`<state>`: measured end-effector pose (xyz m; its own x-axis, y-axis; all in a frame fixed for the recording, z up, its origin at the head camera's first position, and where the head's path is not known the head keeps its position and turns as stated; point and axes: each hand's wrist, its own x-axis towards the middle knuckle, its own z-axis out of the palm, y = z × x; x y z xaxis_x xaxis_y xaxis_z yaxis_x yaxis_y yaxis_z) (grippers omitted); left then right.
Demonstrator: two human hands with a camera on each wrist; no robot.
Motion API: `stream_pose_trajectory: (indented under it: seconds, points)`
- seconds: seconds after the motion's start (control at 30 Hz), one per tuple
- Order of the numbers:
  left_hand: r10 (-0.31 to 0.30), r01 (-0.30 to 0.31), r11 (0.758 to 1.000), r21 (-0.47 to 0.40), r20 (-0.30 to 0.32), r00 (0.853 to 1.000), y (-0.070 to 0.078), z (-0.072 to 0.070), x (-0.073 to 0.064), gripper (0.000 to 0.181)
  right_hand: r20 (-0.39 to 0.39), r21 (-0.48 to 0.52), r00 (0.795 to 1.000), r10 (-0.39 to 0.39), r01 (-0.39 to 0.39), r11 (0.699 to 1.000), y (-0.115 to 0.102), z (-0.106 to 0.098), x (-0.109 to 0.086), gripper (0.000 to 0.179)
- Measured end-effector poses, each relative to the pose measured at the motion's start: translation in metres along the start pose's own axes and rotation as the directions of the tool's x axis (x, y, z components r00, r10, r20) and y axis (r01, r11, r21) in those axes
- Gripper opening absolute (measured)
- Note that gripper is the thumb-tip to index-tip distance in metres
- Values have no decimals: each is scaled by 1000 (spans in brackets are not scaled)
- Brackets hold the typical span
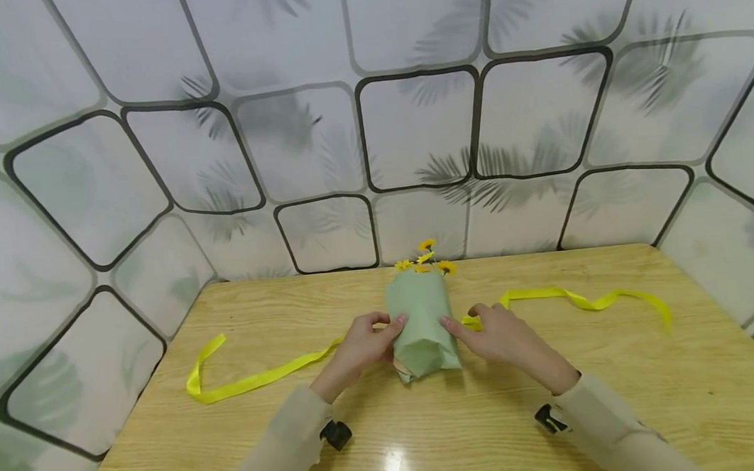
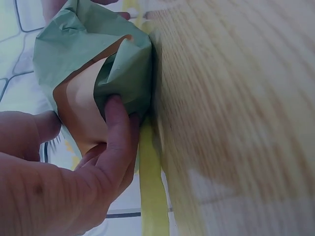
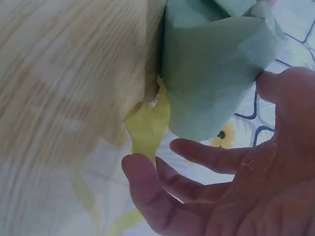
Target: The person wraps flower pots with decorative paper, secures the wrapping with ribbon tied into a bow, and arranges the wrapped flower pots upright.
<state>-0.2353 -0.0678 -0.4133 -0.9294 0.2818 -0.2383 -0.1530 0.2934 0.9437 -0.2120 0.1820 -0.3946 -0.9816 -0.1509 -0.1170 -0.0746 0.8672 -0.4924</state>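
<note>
Matt paper wrap (image 1: 420, 308), glossy tabletop (image 1: 438, 431)

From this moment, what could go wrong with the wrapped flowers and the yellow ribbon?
The green paper gapes at its folded end beside the left hand, so it might unfold if that grip loosens. The yellow ribbon trails loose on both sides and runs by the right hand; it could twist or slip. The yellow flowers show just above the paper, so squeezing hard might push them askew.
</note>
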Motion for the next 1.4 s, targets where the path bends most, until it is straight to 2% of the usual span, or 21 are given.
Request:
stream_pose_trajectory:
  seconds: [0.13,0.2,0.23,0.33,0.4,0.5,0.53,0.63,0.7,0.83,0.97,1.07,1.17,1.3,1.4]
  points:
    - [7,-7,1000,-11,0,1000,-2,1,1,53,-137,33,989,-51,56,998,4,-13,-7,74]
    - [9,-9,1000,-25,4,1000,-3,1,1,51,-239,75,967,-88,109,991,8,-22,-10,64]
    - [11,-11,1000,-29,6,1000,-3,1,2,51,-293,87,949,-116,148,985,9,-26,-11,58]
    - [16,-16,999,-31,7,1000,-4,0,2,51,-413,86,876,-250,311,946,13,-31,-11,36]
    - [13,-13,999,-30,6,1000,-4,-1,2,50,-440,58,817,-373,440,896,13,-28,-9,23]
    - [13,-13,1000,-23,5,1000,-4,-1,1,50,-411,24,728,-549,610,792,8,-16,-5,23]
    - [13,-13,1000,-19,2,1000,-3,-1,1,50,-391,23,706,-591,650,760,5,-11,-4,25]
    - [17,-17,1000,-7,-2,1000,-2,-1,1,49,-335,18,660,-672,718,696,-3,1,-1,31]
    - [23,-23,1000,1,-4,1000,-1,0,1,48,-304,1,648,-699,734,680,-8,6,0,35]
    - [37,-37,999,15,-5,999,-1,1,1,47,-280,-57,645,-711,728,683,-13,13,4,31]
    - [50,-50,999,22,-6,999,-1,1,3,44,-299,-108,618,-727,735,669,-14,19,10,18]
    - [54,-54,999,8,-4,999,-1,0,4,40,-306,-123,601,-738,744,657,-14,22,15,17]
    - [54,-54,999,-10,-3,999,-1,0,5,41,-290,-124,606,-741,744,657,-14,24,16,19]
    - [39,-40,999,-30,-11,999,-3,-1,5,46,-252,-143,627,-737,729,669,-14,25,16,22]
    - [28,-28,999,-35,-16,999,-3,-2,5,49,-237,-180,634,-736,716,675,-17,24,16,26]
